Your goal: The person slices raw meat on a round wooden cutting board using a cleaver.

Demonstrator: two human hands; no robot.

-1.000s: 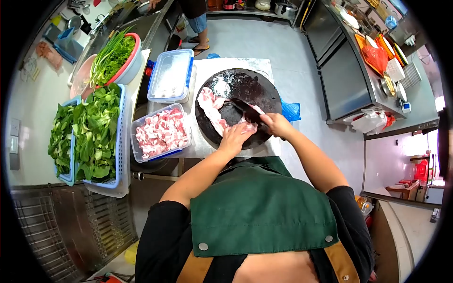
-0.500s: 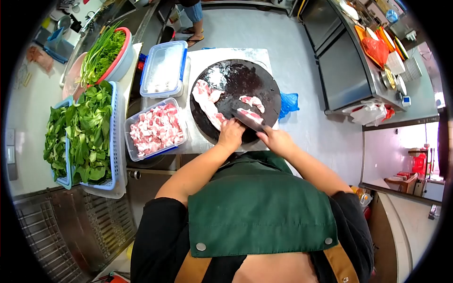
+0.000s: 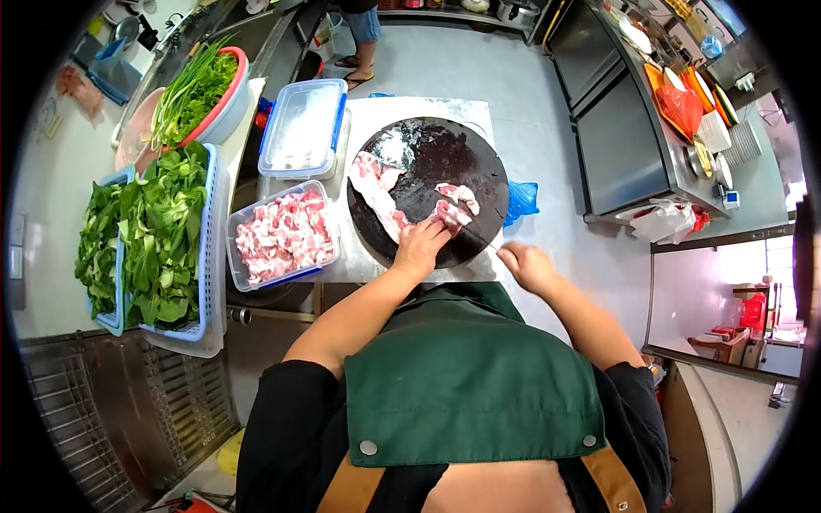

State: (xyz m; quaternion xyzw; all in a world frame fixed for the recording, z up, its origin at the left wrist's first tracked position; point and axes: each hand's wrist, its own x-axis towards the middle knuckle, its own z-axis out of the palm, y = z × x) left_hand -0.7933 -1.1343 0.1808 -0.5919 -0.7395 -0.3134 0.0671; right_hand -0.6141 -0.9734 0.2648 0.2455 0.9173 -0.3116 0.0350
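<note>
A round dark chopping board [image 3: 445,158] lies before me. A long strip of raw meat [image 3: 375,192] is along its left side, and a smaller cut piece [image 3: 459,197] lies near the middle. My left hand [image 3: 416,248] rests on the board's near part, fingers closed on a piece of raw meat [image 3: 451,215]. Just off the board's right edge is my right hand [image 3: 526,263], closed around the handle of a cleaver. Its blade barely shows against the dark board. Beside the board, a clear plastic box [image 3: 323,267] is filled with cut raw meat [image 3: 286,235].
A lidded plastic box [image 3: 299,128] stands behind the meat box. Leafy greens [image 3: 162,239] fill blue baskets [image 3: 207,248] at left, near a basin [image 3: 224,115] of spring onions and herbs. Another person's legs [image 3: 363,47] are at the back. A steel counter [image 3: 620,137] lies right.
My right hand has moved right with the cleaver, away from the meat and off the board's edge. My left hand has shifted slightly and its fingers now reach over the cut piece.
</note>
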